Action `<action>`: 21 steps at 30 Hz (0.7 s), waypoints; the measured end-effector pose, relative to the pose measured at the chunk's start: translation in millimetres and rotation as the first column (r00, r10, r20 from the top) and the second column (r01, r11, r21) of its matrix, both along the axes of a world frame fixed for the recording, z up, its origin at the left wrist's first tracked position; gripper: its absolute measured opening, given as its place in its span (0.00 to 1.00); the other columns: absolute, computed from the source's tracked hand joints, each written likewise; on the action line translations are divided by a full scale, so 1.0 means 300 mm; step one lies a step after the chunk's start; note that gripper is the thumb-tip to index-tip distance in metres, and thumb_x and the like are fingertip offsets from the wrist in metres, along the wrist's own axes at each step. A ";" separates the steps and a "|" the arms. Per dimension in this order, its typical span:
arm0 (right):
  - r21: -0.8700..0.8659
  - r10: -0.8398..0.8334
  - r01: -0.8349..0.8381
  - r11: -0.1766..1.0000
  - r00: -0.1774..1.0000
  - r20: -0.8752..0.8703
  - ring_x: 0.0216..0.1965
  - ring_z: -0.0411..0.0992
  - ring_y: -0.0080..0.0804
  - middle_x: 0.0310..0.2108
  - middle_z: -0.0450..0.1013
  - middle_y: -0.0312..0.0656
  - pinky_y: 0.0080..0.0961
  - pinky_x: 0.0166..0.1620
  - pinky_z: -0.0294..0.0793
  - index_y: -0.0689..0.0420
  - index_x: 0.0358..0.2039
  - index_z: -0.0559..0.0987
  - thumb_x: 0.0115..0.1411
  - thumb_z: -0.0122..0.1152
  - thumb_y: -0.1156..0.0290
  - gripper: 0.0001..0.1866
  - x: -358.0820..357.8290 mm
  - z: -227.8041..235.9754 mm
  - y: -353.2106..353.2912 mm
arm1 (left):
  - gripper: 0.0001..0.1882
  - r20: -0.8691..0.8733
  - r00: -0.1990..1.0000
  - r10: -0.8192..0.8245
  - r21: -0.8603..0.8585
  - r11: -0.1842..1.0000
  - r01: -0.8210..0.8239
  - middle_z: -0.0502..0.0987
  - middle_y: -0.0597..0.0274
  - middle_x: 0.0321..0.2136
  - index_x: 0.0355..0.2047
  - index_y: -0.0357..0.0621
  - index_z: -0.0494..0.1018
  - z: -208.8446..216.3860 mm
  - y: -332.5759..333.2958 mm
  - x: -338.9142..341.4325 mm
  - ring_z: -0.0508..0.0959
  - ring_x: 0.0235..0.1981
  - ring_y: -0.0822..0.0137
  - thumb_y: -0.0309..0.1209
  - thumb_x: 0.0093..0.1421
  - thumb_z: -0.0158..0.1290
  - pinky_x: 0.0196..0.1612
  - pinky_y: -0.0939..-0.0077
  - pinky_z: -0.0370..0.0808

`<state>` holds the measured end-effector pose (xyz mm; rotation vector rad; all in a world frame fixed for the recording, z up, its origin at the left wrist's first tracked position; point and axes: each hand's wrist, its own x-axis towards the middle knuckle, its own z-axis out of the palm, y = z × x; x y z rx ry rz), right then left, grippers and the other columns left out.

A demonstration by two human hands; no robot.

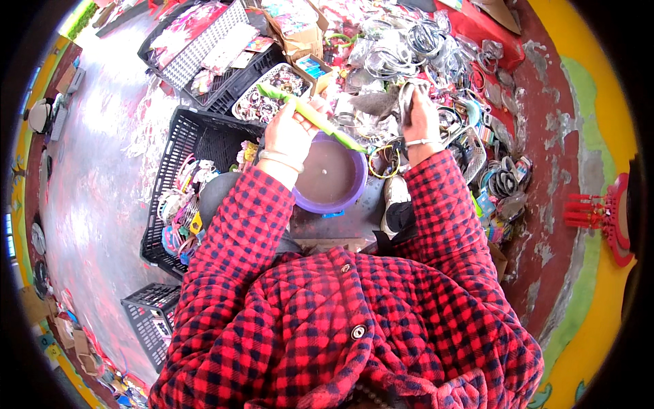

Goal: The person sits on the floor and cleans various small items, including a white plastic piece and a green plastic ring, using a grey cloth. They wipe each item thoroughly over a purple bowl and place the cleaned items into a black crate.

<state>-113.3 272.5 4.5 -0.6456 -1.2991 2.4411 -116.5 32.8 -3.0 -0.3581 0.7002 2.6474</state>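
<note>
Red-and-black checked cloth, the quilted jacket (pixel 313 300) you wore, filled the lower middle of the frame, nearest the camera, its two sleeves reaching up toward the centre. Above it, your left hand (pixel 289 133) had thumb and fingers closed together on a long, bright green strip (pixel 343 136), which slanted from left of the upper centre down to the right, across the upper edge of the purple basin (pixel 362 176) that held murky water (pixel 330 185). Your right hand (pixel 423 123), further right, was clasped around a dark grey, cloth-like piece (pixel 406 103), apart from the strip and close to the heap of bagged odds and ends (pixel 432 44) at the upper right. Judging by this pose, good handling called for a firm yet light pinch, since the strip looked thin and likely to bend. It seemed best to keep it above the basin, where any drips would land in the water, and to hold the grey piece clear of the heap, whose loose loops could snag it. Your left sleeve needed watching too, close as it ran to the black crate (pixel 163 178).
</note>
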 end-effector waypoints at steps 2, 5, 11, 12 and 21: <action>0.012 0.016 -0.016 1.000 0.999 -0.038 0.36 0.69 0.25 0.36 0.71 0.37 0.21 0.40 0.68 0.61 0.43 0.71 0.61 0.44 0.67 0.15 0.016 0.041 -0.012 | 0.16 0.012 1.000 0.013 0.017 1.000 -0.013 0.71 0.48 0.39 0.41 0.34 0.63 0.000 -0.002 0.006 0.70 0.45 0.53 0.37 0.62 0.40 0.52 0.58 0.64; 0.287 0.353 -0.311 0.906 0.930 -0.106 0.40 0.68 0.24 0.39 0.71 0.38 0.19 0.42 0.67 0.61 0.44 0.71 0.61 0.45 0.67 0.15 0.062 0.057 -0.051 | 0.15 0.008 1.000 0.012 -0.003 1.000 -0.012 0.71 0.49 0.36 0.40 0.35 0.63 0.006 0.010 0.010 0.70 0.43 0.54 0.36 0.62 0.40 0.51 0.58 0.65; 0.857 0.624 -0.416 0.305 0.767 0.150 0.38 0.72 0.31 0.36 0.73 0.48 0.26 0.41 0.69 0.62 0.47 0.68 0.52 0.57 0.68 0.23 0.141 0.044 -0.232 | 0.11 -0.107 0.986 -0.132 0.081 0.987 0.141 0.71 0.56 0.33 0.36 0.39 0.66 -0.058 0.034 0.006 0.71 0.39 0.58 0.35 0.62 0.41 0.47 0.62 0.67; 0.746 0.657 -0.498 0.442 0.746 0.109 0.35 0.72 0.29 0.35 0.73 0.47 0.25 0.39 0.70 0.61 0.46 0.70 0.51 0.59 0.67 0.22 0.132 0.020 -0.247 | 0.10 -0.103 0.982 -0.157 0.096 0.981 0.167 0.71 0.57 0.32 0.35 0.40 0.66 -0.065 0.044 0.015 0.71 0.39 0.59 0.34 0.62 0.41 0.46 0.62 0.67; 0.474 0.872 -0.845 0.248 0.408 0.271 0.34 0.67 0.18 0.34 0.71 0.33 0.18 0.41 0.67 0.61 0.47 0.69 0.53 0.57 0.74 0.19 0.115 0.084 -0.195 | 0.10 -0.144 0.950 -0.277 -0.044 0.961 0.274 0.71 0.60 0.29 0.36 0.38 0.67 -0.034 0.011 0.002 0.73 0.34 0.65 0.32 0.62 0.41 0.42 0.70 0.70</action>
